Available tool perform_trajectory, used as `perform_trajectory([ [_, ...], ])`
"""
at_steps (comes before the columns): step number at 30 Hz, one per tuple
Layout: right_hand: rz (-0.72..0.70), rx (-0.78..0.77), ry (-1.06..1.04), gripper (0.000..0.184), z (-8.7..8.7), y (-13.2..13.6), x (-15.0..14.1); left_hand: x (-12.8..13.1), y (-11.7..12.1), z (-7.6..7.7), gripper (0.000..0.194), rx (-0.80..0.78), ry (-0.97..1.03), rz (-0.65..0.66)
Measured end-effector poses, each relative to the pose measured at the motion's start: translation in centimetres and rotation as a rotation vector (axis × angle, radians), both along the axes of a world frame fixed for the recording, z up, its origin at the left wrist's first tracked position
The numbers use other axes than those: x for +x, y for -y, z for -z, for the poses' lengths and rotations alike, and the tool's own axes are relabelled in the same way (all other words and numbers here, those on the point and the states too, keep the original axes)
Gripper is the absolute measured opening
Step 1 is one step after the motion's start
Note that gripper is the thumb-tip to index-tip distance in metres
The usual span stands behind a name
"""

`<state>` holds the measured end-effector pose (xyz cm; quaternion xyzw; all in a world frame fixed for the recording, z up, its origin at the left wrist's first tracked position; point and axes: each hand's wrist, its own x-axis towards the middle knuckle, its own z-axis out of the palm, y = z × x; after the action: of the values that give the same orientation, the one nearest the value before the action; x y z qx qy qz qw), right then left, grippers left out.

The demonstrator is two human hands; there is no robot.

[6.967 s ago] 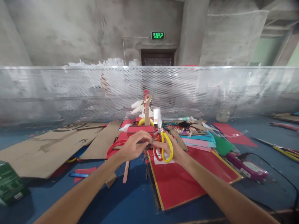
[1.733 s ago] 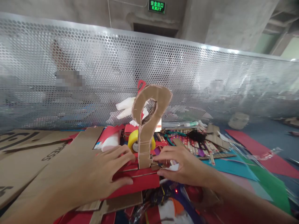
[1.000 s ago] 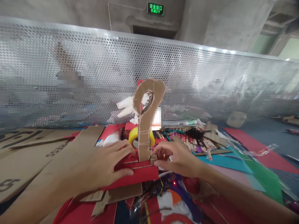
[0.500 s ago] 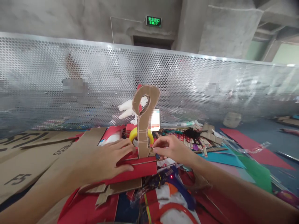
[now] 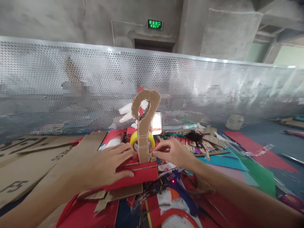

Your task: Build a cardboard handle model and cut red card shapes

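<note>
A brown cardboard cutout (image 5: 143,136) with a looped top stands upright in a slot of a red-covered cardboard base (image 5: 144,172). My left hand (image 5: 114,161) grips the base from the left, thumb along its front and fingers over its top. Beside the cutout's foot, the thumb and fingers of my right hand (image 5: 172,152) are pinched together at a small piece of cardboard (image 5: 154,157), mostly covered by the fingertips. Behind the cutout is a yellow roll of tape (image 5: 134,138). In front of the base lies a blue glue gun (image 5: 182,190) with its red light on.
Printed cardboard (image 5: 30,158) covers the left side. To the right are a pile of sticks (image 5: 206,148), blue paper (image 5: 225,160), green paper (image 5: 260,174) and red paper (image 5: 258,152). Orange-handled scissors (image 5: 178,213) lie close in front. A perforated metal screen (image 5: 99,79) stands behind.
The view has shifted slightly, so the whole scene sits a little lower and further left. Both hands keep nearly the same place at the base and the cutout's foot.
</note>
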<state>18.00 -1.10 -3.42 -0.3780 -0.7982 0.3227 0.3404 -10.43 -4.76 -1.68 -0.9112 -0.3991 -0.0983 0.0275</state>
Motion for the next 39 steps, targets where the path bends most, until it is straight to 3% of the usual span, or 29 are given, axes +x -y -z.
perform_trajectory([
  [7, -0.009, -0.136, -0.055, 0.02, 0.2, -0.6, 0.3, 0.0, -0.2, 0.0, 0.049, -0.005, -0.021, -0.021],
  [14, -0.005, -0.367, -0.416, 0.018, -0.2, -1.2, 0.4, 0.5, -0.4, 0.0, 0.037, 0.033, 0.051, -0.097],
  [18, -0.06, -0.46, -0.562, 0.022, -0.4, -0.6, -0.1, 0.6, -1.0, 0.5, 0.035, 0.135, 0.124, -0.162],
  [21, -0.074, -0.464, -0.62, 0.024, -0.1, 0.3, -0.8, 1.4, -0.1, -0.2, 0.031, 0.221, 0.197, -0.189],
  [25, -0.048, -0.433, -0.667, 0.025, 0.1, 2.2, -2.0, 3.7, 2.2, -1.3, 0.029, -0.027, 0.371, -0.116],
  [28, -0.017, -0.447, -0.653, 0.028, -0.2, 3.6, -2.8, 4.8, 3.1, -1.0, 0.031, -0.22, 0.496, -0.08],
  [33, -0.031, -0.422, -0.624, 0.027, -0.1, 4.4, -3.3, 5.0, 3.2, -0.3, 0.036, -0.26, 0.562, -0.13],
  [39, -0.076, -0.414, -0.606, 0.028, 0.7, 4.0, -3.5, 5.2, 3.4, -0.7, 0.034, -0.248, 0.558, -0.139],
])
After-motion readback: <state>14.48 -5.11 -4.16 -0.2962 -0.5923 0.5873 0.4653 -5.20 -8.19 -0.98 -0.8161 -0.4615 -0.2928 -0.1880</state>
